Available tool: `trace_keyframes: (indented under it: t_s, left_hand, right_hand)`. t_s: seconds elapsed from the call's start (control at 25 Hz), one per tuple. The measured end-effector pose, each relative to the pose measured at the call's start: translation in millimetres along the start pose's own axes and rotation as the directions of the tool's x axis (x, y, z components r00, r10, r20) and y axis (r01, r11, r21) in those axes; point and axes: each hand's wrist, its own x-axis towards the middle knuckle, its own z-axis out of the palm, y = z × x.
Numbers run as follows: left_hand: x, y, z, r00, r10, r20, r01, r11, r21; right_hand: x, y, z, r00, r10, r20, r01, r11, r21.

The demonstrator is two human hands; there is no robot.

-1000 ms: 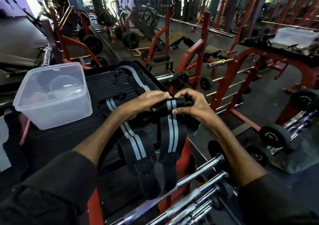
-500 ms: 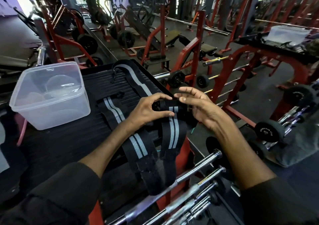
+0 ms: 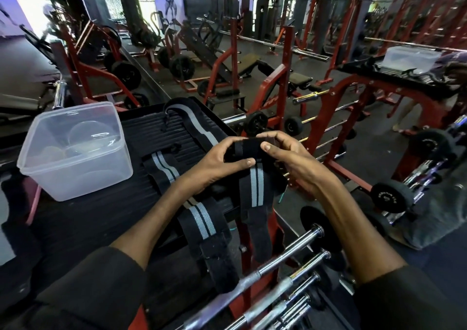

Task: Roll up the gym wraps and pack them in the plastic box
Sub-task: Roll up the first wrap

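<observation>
Both hands hold the rolled top end of a black gym wrap with grey stripes (image 3: 255, 188), whose free tail hangs down over the table's front edge. My left hand (image 3: 222, 160) grips the roll from the left, thumb underneath. My right hand (image 3: 285, 152) grips it from the right, fingers curled over the top. A second striped wrap (image 3: 199, 219) lies flat under my left forearm and hangs off the edge. A third wrap (image 3: 194, 125) lies further back. The clear plastic box (image 3: 45, 175) stands open at the left, with nothing in it.
The wraps and box rest on a black ribbed table top (image 3: 141, 137). Chrome bars (image 3: 265, 271) jut out below the front edge. Red racks (image 3: 328, 117), dumbbells (image 3: 389, 195) and benches fill the gym floor to the right and behind.
My right hand, which had opened and drawn slightly off the wrap, has closed on the roll again. The roll has grown and the hanging tail is shorter.
</observation>
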Motion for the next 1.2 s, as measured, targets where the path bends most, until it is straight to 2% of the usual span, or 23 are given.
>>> trace_keyframes:
  t_s: [0.12,0.24,0.36,0.44,0.48,0.56,0.6,0.68,0.76,0.84,0.92,0.96,1.08,1.2]
  left_hand:
    - [-2,1,-3,0.989,-0.117,0.085,0.124,0.989,-0.082]
    - [-1,-3,0,0.995,-0.092,0.047,0.096,0.992,-0.083]
    - [0,-13,4,0.996,-0.017,-0.089,0.018,1.0,0.012]
    - [-2,-11,8,0.99,0.039,-0.133,-0.029,0.997,0.076]
    - [-3,-8,10,0.986,0.081,-0.148,-0.065,0.992,0.111]
    - [-4,-4,13,0.964,0.199,-0.177,-0.164,0.967,0.195]
    - [-3,-2,14,0.946,0.259,-0.195,-0.209,0.947,0.243]
    - [0,-2,13,0.919,0.325,-0.223,-0.246,0.916,0.317]
    - [2,1,11,0.941,0.257,-0.22,-0.194,0.943,0.271]
    - [2,11,12,0.988,0.065,-0.141,-0.058,0.997,0.052]
    - [3,17,15,0.996,-0.074,-0.042,0.066,0.986,-0.155]
    - [5,16,15,0.994,-0.106,-0.029,0.098,0.976,-0.192]
    - [4,16,4,0.991,-0.129,-0.044,0.117,0.969,-0.218]
    - [2,13,-9,0.992,-0.108,-0.067,0.099,0.987,-0.125]
  right_hand:
    - [1,1,-2,0.995,-0.1,0.008,0.1,0.995,-0.014]
    - [2,10,-3,0.991,-0.132,0.039,0.133,0.99,-0.052]
    - [2,8,-5,0.996,-0.019,0.09,0.007,0.991,0.137]
    - [5,2,-6,0.994,0.074,0.078,-0.093,0.956,0.278]
    - [7,0,-6,0.993,0.107,0.047,-0.116,0.956,0.269]
    - [11,0,-6,0.99,0.143,0.018,-0.144,0.985,0.1]
    - [12,1,-6,0.987,0.153,0.049,-0.154,0.988,0.019]
    - [14,6,-6,0.981,0.163,0.109,-0.164,0.987,-0.002]
    - [15,5,-4,0.989,0.126,0.077,-0.132,0.988,0.084]
    - [20,5,2,0.996,0.083,0.024,-0.086,0.98,0.181]
    - [25,8,11,0.998,0.061,0.012,-0.062,0.966,0.252]
    - [26,9,15,0.999,0.048,0.012,-0.049,0.963,0.265]
    - [27,6,18,1.0,-0.001,0.005,-0.001,0.956,0.294]
    - [27,5,12,0.998,-0.035,0.043,0.023,0.963,0.268]
